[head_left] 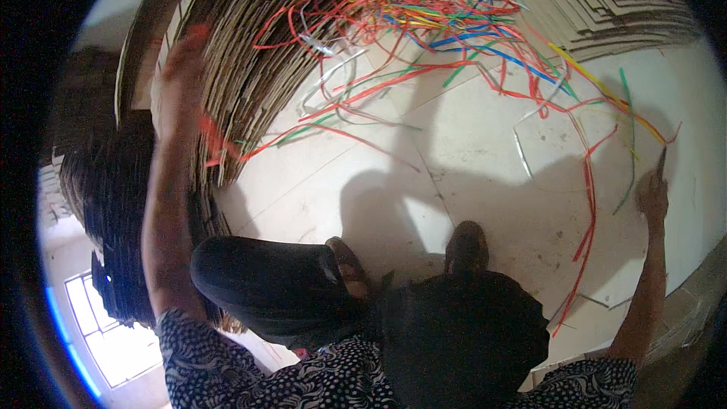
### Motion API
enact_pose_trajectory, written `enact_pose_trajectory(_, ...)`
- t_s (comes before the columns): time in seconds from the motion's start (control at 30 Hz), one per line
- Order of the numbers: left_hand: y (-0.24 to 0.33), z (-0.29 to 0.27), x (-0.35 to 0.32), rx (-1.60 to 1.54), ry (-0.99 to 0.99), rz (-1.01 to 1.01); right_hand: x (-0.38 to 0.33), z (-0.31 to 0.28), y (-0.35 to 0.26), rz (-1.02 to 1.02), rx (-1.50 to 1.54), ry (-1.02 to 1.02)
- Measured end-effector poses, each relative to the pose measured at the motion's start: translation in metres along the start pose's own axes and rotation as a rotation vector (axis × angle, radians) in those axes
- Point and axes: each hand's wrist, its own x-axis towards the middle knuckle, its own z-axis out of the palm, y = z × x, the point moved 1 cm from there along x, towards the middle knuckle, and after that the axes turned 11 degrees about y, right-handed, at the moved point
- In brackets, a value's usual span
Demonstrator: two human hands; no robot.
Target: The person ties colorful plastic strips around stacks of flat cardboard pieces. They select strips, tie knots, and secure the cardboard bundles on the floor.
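My left hand (180, 68), smeared by motion, is raised beside a tall stack of brown cardboard sheets (254, 53). Red plastic strapping (213, 138) shows above and below its fingers, which appear closed on it. Far out to the right, my right hand (651, 195) is closed around a thin dark pointed tool (663, 163); whether this is a knife or scissors cannot be made out. The tool's tip points away from me, close to the end of a red and yellow strap on the floor.
A tangled heap of red, blue, green, yellow and white straps (416, 0) lies ahead on the pale tiled floor (485, 151). More flat cardboard (606, 7) is piled at the far right. Dark-edged stacks (113, 204) stand on the left, near a bright window (113, 333).
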Motion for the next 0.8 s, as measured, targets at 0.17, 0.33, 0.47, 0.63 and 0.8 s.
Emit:
enact_pose_trajectory(0.17, 0.006, 0.121, -0.075, -0.402, -0.492, -0.602, -0.092, -0.054, -0.042, 0.753, 0.665, -0.070)
enact_pose_trajectory(0.33, 0.022, 0.187, -0.137, -1.001, -0.682, -1.019, -0.196, -0.090, -0.170, 0.581, 1.322, -0.173)
enact_pose_trajectory(0.47, 0.024, 0.205, -0.169, -1.110, -0.857, -1.121, -0.219, -0.096, -0.317, 0.604, 1.484, -0.455)
enact_pose_trajectory(0.63, 0.041, 0.209, -0.192, -1.109, -0.962, -1.060, -0.204, -0.062, -0.392, 0.295, 1.736, -0.837)
enact_pose_trajectory(0.8, 0.048, 0.198, -0.202, -0.939, -0.983, -1.009, -0.199, -0.047, -0.409, 0.117, 1.490, -0.826)
